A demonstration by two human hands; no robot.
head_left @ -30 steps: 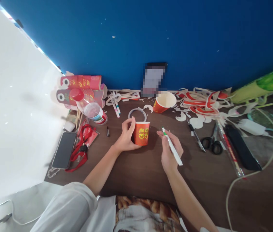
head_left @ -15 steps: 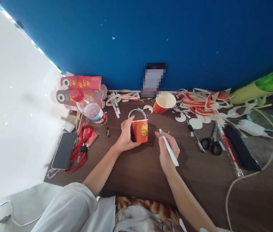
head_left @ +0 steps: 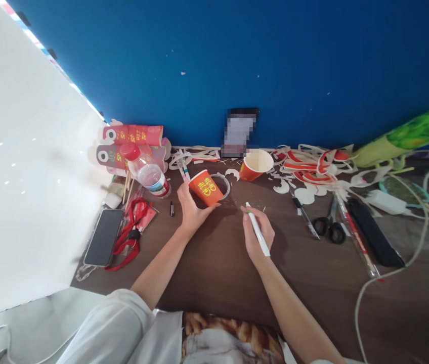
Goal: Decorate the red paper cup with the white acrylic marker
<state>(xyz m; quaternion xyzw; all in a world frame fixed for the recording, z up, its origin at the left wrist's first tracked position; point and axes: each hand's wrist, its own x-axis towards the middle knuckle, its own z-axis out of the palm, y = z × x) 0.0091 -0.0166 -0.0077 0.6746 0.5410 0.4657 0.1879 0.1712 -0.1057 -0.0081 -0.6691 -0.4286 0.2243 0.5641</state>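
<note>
My left hand [head_left: 189, 207] is closed around a red paper cup [head_left: 205, 187] with yellow characters, tilted so its rim points up and to the left. The cup sits above a clear tape ring [head_left: 225, 183] lying on the brown table [head_left: 222, 268]. My right hand [head_left: 257, 232] grips a white marker pen [head_left: 257, 235], its green-banded tip pointing toward the cup a short way to its right. A second red cup [head_left: 255, 164] with a cream inside lies tipped further back.
A water bottle [head_left: 146, 172] and red paper fish tubes [head_left: 131, 136] stand at back left. A phone [head_left: 103, 243] and red lanyard [head_left: 129, 235] lie left. Paper scraps [head_left: 313, 164], a craft knife [head_left: 304, 216], scissors [head_left: 330, 225], a black case [head_left: 376, 232] and cables [head_left: 389, 273] lie right.
My left hand has lifted the red cup from upright on the table, tilted it and carried it back and left. My right hand with the pen has shifted slightly left.
</note>
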